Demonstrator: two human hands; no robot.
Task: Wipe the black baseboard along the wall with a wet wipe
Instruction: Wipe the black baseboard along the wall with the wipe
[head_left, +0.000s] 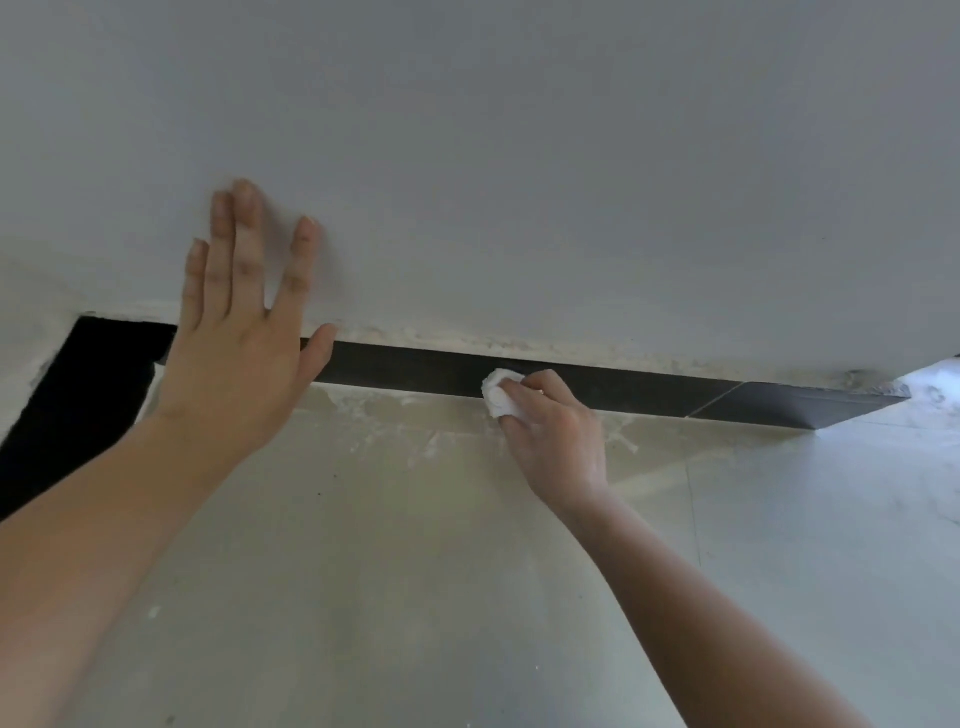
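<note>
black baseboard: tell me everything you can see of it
The black baseboard is a long, flat, matte strip along the foot of the grey wall, turning a corner at the left. A thin slanted seam crosses it near its right end, and whitish residue lines its top edge. The right hand presses a bunched white wet wipe against its face near the middle; the left hand, spread on the wall, hides a part near the corner.
</note>
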